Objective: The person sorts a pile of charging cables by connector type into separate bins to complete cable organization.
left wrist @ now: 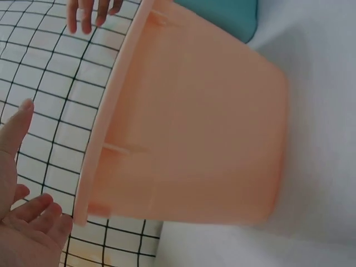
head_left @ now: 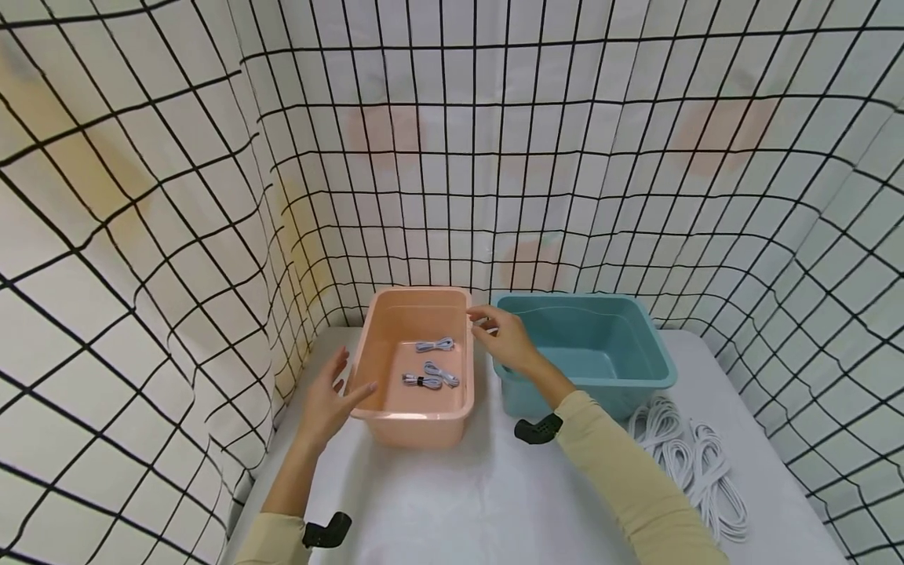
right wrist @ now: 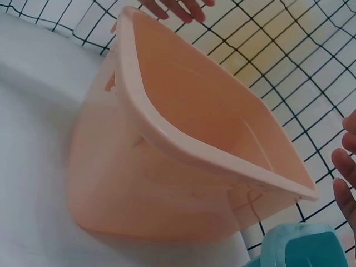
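A peach-coloured plastic bin stands on the table, with three small tied bundles of pale cable lying on its floor. My left hand is at its left side near the front corner, thumb spread from the fingers and nothing held. Over by the bin's right rim is my right hand, its fingers loosely bent and empty; whether it touches the rim I cannot tell. The left wrist view shows the left fingers close to the rim. In the right wrist view, the right hand's fingers appear apart from the bin.
A teal bin stands to the right of the peach one, behind my right forearm. Larger coils of white cord lie on the table in front of it, at the right. Black wire mesh encloses the back and sides of the white-covered table.
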